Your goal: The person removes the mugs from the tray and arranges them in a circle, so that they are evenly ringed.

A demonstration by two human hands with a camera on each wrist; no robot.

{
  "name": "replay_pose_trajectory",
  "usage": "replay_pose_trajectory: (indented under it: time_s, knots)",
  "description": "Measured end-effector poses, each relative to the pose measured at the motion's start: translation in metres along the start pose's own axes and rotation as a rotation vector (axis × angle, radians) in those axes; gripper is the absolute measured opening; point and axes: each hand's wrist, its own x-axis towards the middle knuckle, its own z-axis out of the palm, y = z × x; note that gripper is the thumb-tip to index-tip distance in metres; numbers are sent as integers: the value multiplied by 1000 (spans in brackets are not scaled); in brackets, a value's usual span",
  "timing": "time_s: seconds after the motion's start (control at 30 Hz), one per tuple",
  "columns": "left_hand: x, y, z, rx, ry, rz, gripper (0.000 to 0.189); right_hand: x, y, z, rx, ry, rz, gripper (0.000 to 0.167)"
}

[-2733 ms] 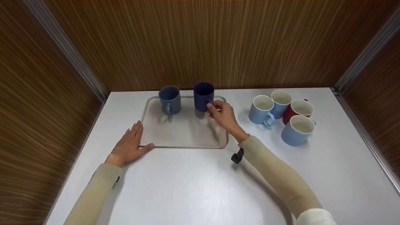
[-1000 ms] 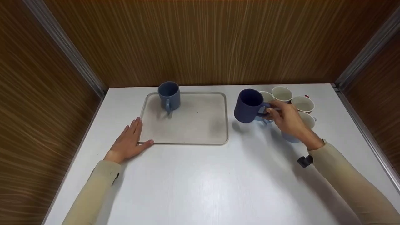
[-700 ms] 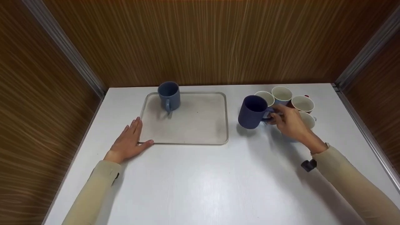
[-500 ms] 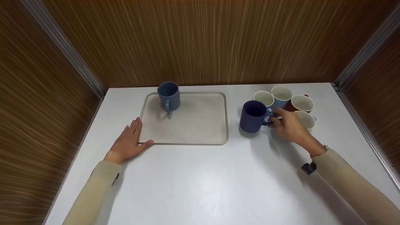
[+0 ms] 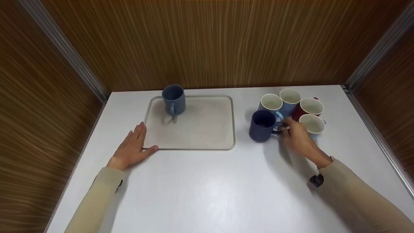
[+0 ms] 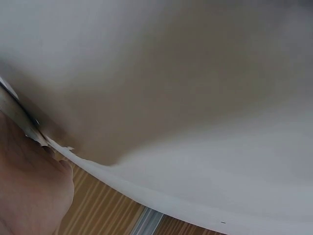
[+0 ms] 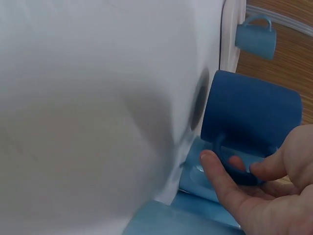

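In the head view my right hand holds a dark blue mug by its handle, right of the tray. The mug stands upright, low at the white table. The right wrist view shows thumb and fingers around the handle of this mug, with the index finger stretched out below it. My left hand lies flat at the near left corner of the beige tray, fingers along its side and thumb along its front edge. A grey-blue mug stands at the tray's back left.
Behind and right of the dark mug stand several white-lined mugs close together: a light blue mug, another light blue mug, a red mug and one more light blue mug. A wood-grain wall rises behind the table.
My right hand has carried the dark blue mug off the tray to the right, then lowered it towards the table in front of the other mugs. The left hand has stayed put.
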Motion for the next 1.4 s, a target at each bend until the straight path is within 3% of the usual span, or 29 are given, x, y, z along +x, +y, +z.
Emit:
replay_pose_trajectory:
  time_s: [0.2, 0.5, 0.7, 0.83, 1.1, 1.4]
  knots:
    - [2, -1, 1, 2, -23, -9, 116, -5, 4, 5, 7, 17, 31, 19]
    - [-1, -1, 1, 1, -13, -7, 115, -12, 5, 9, 4, 69, 78, 12]
    - [-3, -2, 1, 2, -9, -9, 115, -14, 2, 13, -8, 112, 63, 12]
    - [-2, -3, 0, 9, -3, -5, 115, -14, -4, 11, -64, 123, 26, 16]
    - [-3, -4, -1, 6, 49, 23, 112, -7, -12, 3, -194, 159, -183, 13]
    - [-2, -3, 1, 24, 16, 4, 115, 2, -12, -6, -278, 44, -201, 30]
